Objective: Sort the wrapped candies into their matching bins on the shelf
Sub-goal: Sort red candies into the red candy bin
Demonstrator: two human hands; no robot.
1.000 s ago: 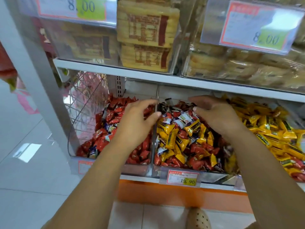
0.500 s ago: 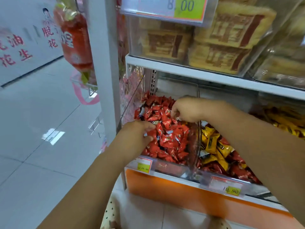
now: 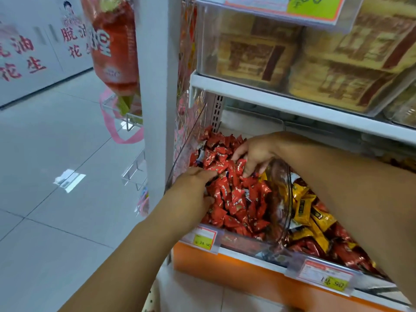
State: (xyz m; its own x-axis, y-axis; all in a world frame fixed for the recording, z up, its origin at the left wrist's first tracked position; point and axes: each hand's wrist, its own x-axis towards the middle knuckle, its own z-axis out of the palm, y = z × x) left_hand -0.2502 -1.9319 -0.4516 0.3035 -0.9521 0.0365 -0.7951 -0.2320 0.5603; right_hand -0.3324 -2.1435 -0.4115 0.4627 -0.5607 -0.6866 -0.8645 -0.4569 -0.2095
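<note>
The left bin (image 3: 244,244) on the lower shelf is heaped with red wrapped candies (image 3: 235,202). My left hand (image 3: 191,192) reaches into its near left side, fingers stretched onto the pile. Over the far part of the same heap, my right hand (image 3: 255,154) has its fingers spread downward and touching red wrappers. I see nothing gripped in either hand. A clear divider (image 3: 282,199) separates this bin from the neighbouring bin, where yellow candies (image 3: 304,210) lie mixed with dark red ones (image 3: 344,248).
Price tags (image 3: 203,238) (image 3: 326,275) clip onto the bins' front edge above an orange base. A shelf board (image 3: 292,104) close overhead carries clear boxes of tan packets. A white upright post (image 3: 155,86) stands left of the bins, with a hanging red bag (image 3: 112,41) and tiled floor beyond.
Both hands moved left from the mixed middle bin to the red candy bin, and my view turned left with them. My right hand's fingers have spread out over the red pile.
</note>
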